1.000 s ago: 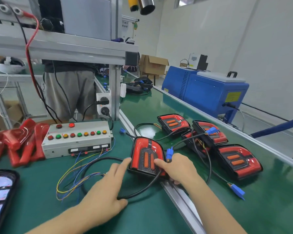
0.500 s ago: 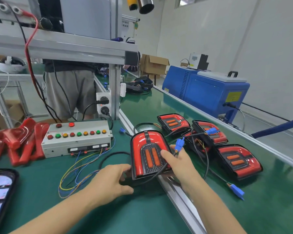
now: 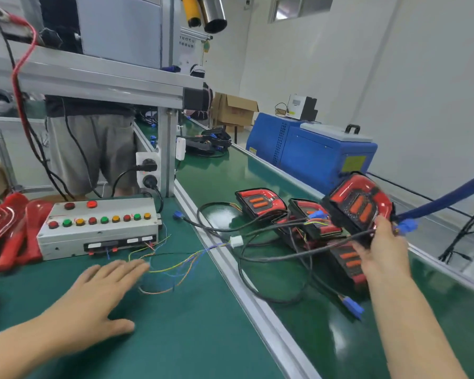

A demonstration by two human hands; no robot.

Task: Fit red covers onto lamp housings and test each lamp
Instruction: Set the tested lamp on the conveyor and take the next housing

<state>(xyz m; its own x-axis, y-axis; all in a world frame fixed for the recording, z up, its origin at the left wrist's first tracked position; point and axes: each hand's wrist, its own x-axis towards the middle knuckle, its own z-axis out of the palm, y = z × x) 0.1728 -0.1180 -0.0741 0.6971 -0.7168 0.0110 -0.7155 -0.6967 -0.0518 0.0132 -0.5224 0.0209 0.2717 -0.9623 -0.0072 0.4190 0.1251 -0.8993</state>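
My right hand [image 3: 381, 253] grips a red-covered lamp [image 3: 357, 205] by its lower edge and holds it in the air above the conveyor belt, with its black cable and a blue plug [image 3: 407, 225] trailing. Below it lie three more covered lamps [image 3: 260, 201] in a row on the belt, amid tangled cables. My left hand [image 3: 101, 294] hovers flat and open over the green bench near the coloured test wires [image 3: 173, 269]. The grey test box [image 3: 99, 228] with its coloured buttons stands behind that hand. Loose red covers [image 3: 8, 231] are piled at the far left.
An aluminium rail [image 3: 230, 272] divides the bench from the green belt [image 3: 298, 310]. A frame post with power sockets [image 3: 148, 173] stands behind the test box. A person in grey shorts [image 3: 93, 154] stands beyond the bench. A blue machine [image 3: 312, 151] sits beside the belt.
My right hand lifted the lamp off the bench and carried it right, over the belt. My left hand let go of it and now hovers flat over the bench.
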